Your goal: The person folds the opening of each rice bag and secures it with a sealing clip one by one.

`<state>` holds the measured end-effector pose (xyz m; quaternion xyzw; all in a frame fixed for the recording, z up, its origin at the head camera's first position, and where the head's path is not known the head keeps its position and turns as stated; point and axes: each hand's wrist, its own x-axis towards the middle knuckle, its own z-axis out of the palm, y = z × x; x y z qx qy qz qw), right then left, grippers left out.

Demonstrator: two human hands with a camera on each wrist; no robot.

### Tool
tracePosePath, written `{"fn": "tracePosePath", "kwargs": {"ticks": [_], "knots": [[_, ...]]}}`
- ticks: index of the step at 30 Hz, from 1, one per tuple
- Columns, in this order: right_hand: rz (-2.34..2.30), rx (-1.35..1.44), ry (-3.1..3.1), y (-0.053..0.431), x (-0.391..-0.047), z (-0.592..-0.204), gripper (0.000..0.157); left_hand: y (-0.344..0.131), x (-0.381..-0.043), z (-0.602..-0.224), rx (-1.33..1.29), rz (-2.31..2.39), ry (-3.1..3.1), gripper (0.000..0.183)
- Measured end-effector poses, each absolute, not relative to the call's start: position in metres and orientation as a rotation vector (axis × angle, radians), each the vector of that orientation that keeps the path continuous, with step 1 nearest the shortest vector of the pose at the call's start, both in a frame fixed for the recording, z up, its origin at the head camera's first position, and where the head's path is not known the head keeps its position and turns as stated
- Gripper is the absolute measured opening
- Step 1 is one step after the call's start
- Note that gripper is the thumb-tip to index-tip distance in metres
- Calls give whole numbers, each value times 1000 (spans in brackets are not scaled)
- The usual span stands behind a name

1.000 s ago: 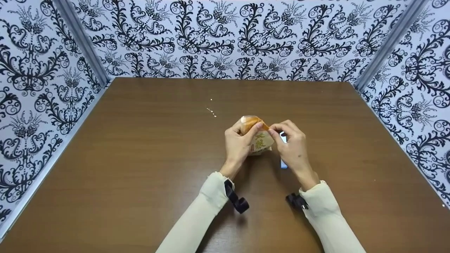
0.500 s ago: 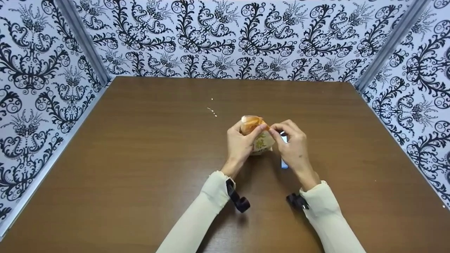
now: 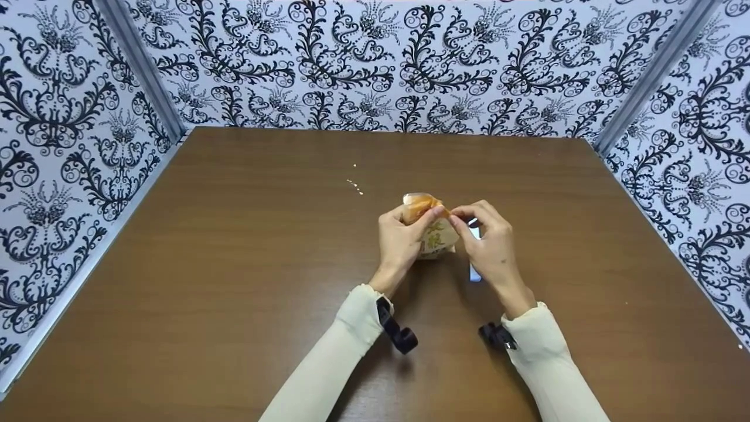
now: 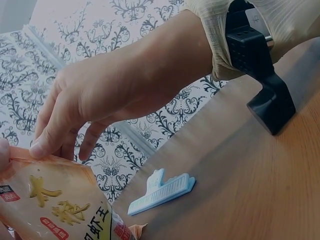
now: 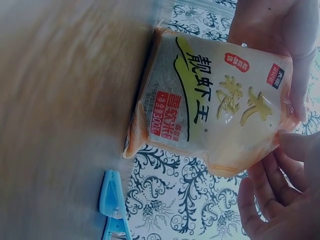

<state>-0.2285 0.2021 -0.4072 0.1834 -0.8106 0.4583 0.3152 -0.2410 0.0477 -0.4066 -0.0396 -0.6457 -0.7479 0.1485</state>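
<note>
A small bag of rice (image 3: 439,237), cream with an orange top and printed characters, stands upright on the table. My left hand (image 3: 400,239) grips its upper left side, the thumb on the front near the top edge. With thumb and fingertips, my right hand (image 3: 489,243) pinches the top right corner. The right wrist view shows the front of the bag (image 5: 200,100) close up, with both hands at its top. A light blue bag clip (image 4: 162,192) lies on the table beside the bag, partly hidden by my right hand in the head view.
Several white grains (image 3: 355,186) are scattered on the brown wooden table (image 3: 234,264) beyond the bag. Black-and-white patterned walls (image 3: 363,64) stand at the back and sides. A black wrist camera mount (image 3: 398,331) hangs from the left sleeve, another from the right.
My left hand has shifted slightly to the right, its thumb moving along the bag's top edge. My right hand keeps its pinch on the corner almost in place.
</note>
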Motion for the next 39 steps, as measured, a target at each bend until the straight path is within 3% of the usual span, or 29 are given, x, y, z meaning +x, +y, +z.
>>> {"fn": "tracePosePath", "kwargs": {"ticks": [39], "knots": [[1215,483,-2132,210,-235,-410,5,48,-242,-408,-100,-2201,-1800,20]]}}
